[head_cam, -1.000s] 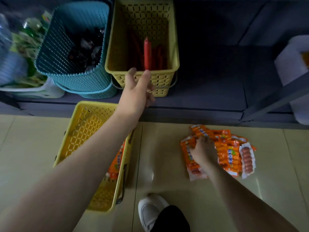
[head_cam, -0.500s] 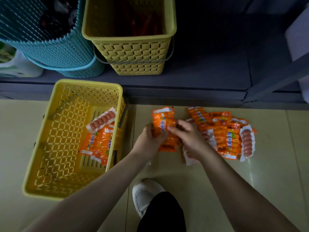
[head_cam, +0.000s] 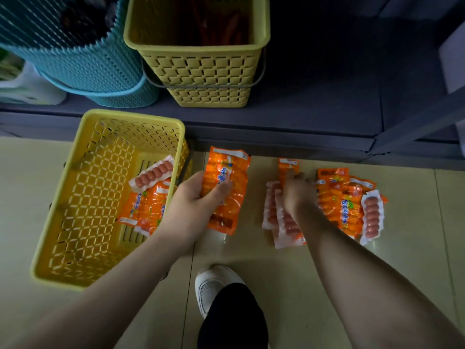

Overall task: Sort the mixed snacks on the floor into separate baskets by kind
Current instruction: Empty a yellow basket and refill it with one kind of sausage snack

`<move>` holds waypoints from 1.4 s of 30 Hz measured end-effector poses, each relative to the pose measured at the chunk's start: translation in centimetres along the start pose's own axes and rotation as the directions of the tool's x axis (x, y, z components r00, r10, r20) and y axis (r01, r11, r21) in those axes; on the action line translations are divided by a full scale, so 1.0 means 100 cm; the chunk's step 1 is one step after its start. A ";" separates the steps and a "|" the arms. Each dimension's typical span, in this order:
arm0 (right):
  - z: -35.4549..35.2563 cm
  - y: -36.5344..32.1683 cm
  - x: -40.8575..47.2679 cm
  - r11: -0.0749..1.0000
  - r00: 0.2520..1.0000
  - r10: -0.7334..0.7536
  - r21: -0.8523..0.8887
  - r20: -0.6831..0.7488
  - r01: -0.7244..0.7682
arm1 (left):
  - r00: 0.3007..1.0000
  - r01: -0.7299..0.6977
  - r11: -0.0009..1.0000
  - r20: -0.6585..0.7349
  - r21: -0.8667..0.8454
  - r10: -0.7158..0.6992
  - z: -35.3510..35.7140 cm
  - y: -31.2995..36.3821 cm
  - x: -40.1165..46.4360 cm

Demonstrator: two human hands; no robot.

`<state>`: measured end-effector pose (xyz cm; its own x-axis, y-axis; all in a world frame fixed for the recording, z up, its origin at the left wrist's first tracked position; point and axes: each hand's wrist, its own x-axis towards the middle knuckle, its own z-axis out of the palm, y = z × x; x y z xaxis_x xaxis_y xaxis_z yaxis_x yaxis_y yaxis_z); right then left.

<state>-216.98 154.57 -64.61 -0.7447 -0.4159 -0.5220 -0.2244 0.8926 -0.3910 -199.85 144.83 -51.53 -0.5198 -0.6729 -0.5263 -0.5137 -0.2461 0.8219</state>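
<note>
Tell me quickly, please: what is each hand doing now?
Left hand: holds an orange sausage pack.
Right hand: fingers on the packs in the floor pile; grip cannot be told.

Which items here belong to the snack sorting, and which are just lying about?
In the job: left hand; orange sausage pack; right hand; floor pile; yellow floor basket.
Lying about: teal basket; white shoe.

I see pale tiled floor (head_cam: 377, 285) across the lower frame: yellow basket (head_cam: 63, 248) at left, orange snack packs (head_cam: 347, 205) centre right. Grey shelf (head_cam: 314, 102) above carries teal basket (head_cam: 95, 69), tall yellow basket (head_cam: 201, 71).
</note>
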 end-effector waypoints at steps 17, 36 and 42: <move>-0.008 -0.167 -0.101 0.708 0.871 -0.487 0.554 -0.066 0.438 | 0.914 0.367 0.899 -0.275 0.239 -0.300 -0.110 -0.081 0.015; 0.037 0.034 -0.037 0.867 0.981 -0.151 -0.459 0.124 0.192 | 0.983 -0.186 0.940 0.044 0.286 0.181 -0.004 -0.035 0.007; 0.027 0.042 -0.021 0.888 0.972 -0.220 -0.397 0.079 0.233 | 0.979 -0.072 0.851 0.201 0.520 -0.040 0.065 -0.087 0.062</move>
<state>-214.70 158.67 -67.20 -0.6251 -0.6147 -0.4811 -0.6222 0.7645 -0.1684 -203.04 147.37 -63.40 -0.6257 -0.5085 -0.5915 -0.7545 0.2021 0.6245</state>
